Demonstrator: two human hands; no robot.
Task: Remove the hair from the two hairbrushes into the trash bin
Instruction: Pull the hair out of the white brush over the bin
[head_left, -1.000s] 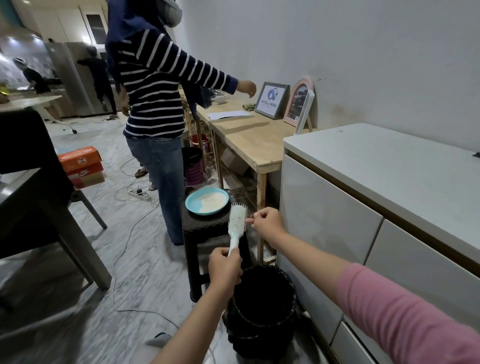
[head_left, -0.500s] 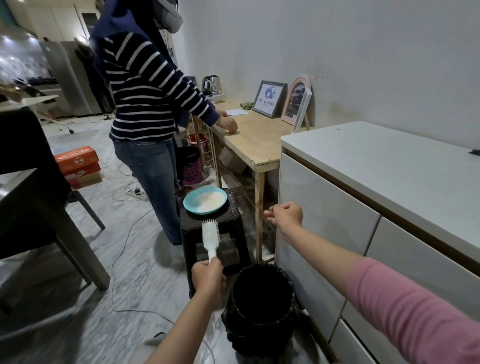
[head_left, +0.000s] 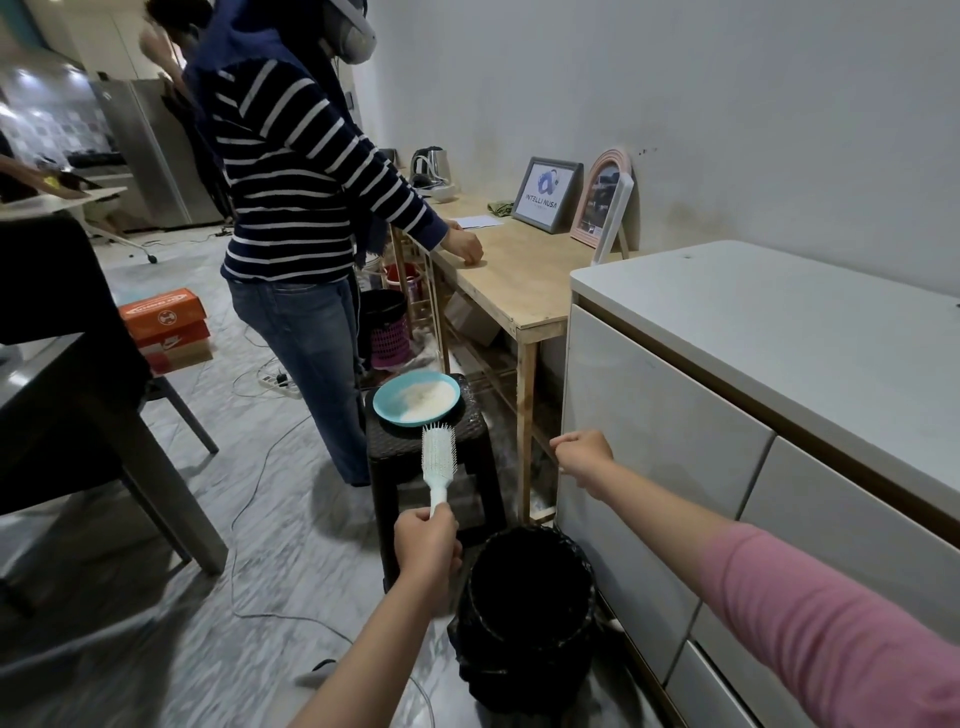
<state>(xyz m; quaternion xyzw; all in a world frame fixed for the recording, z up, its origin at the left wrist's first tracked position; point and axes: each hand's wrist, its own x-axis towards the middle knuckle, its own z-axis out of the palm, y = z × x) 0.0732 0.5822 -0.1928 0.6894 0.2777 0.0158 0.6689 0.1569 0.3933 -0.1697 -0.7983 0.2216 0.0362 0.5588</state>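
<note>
A white hairbrush stands upright, bristles facing me, in front of a black stool. My left hand grips its handle from below. My right hand hangs to the right of the brush, apart from it, in front of the white cabinet. Its fingers are curled with the thumb against the forefinger, and I see no strand between them. The black trash bin stands on the floor below and between my hands, lined with a black bag. Only this one brush is in view.
A teal plate of white grains sits on the stool. A person in a striped top stands at the wooden table. The white cabinet fills the right. A dark table, orange boxes and floor cables lie to the left.
My right hand left the brush's bristles and pulled away to the right. My left hand carried the brush left and lower. The striped person stepped nearer and lowered a hand to the table.
</note>
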